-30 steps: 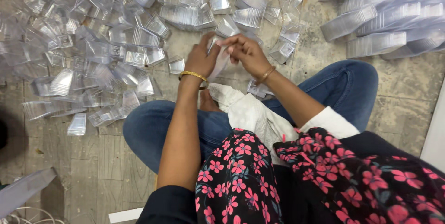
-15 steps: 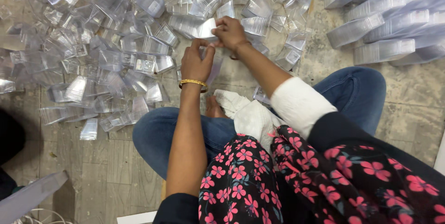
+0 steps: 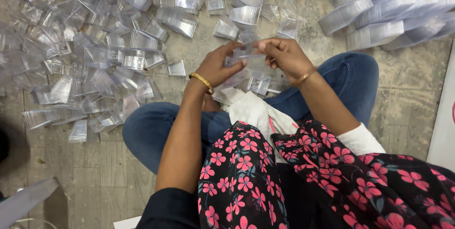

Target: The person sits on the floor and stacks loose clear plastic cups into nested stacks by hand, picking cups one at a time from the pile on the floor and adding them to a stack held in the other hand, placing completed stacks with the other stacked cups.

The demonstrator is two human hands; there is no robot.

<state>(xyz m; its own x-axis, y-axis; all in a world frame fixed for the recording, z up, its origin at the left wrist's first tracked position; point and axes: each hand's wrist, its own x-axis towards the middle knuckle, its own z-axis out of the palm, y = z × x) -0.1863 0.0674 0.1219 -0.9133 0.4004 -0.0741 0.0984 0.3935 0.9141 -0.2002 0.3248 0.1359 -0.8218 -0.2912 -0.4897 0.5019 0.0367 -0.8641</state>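
Clear plastic throughout. Floor point(image 3: 71, 177): worn tile, person seated cross-legged on it. Loose heap of transparent containers point(image 3: 109, 53): spread across the upper left. Nested stacks of like containers point(image 3: 379, 18): upper right, well apart from the heap. White cloth point(image 3: 251, 110): in the lap. Clear container point(image 3: 246, 56): raised above the knees, between both hands. Left hand point(image 3: 215, 68): fingers curled, pinching its near edge. Right hand point(image 3: 284, 56): pinching the far edge. Step, by judgement: fitting or separating pieces; next calls for aligned edges and light pressure.
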